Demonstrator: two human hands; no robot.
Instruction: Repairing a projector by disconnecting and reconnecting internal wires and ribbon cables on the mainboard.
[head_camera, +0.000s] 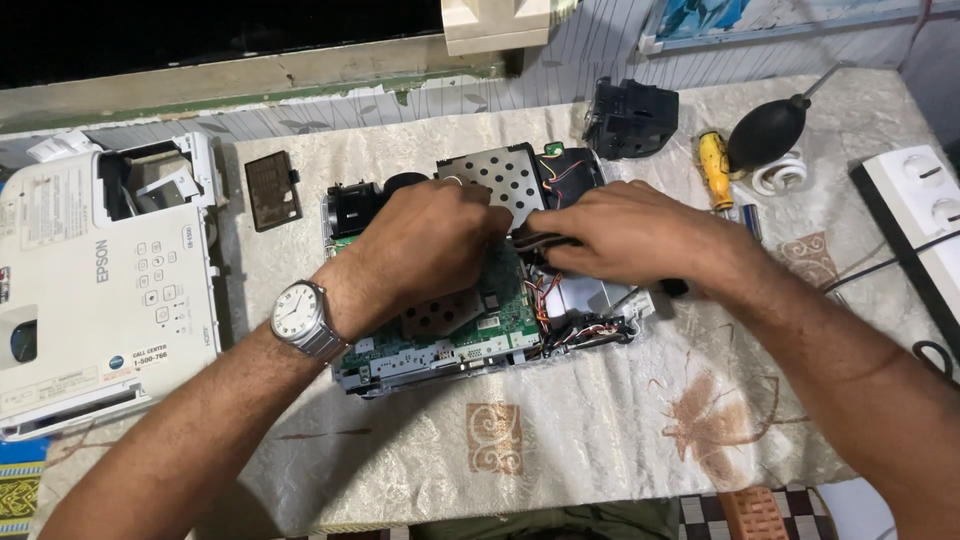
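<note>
While both hands work inside the opened projector chassis (480, 290) mid-table, left hand (430, 245) presses flat, fingers loosely curled, on the perforated metal shield (500, 180); right hand (620, 235) pinches a dark cable bundle (535, 242). Best to brace the board and pull straight, gently. Crowding: white top cover (100, 280) at left edge; yellow screwdriver (714, 170), black air blower (768, 132), power strip (915, 215) toward the right corner.

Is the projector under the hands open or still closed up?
Open. The projector shows its bare green circuit board and wiring, and its white top cover lies apart beside it.
</note>
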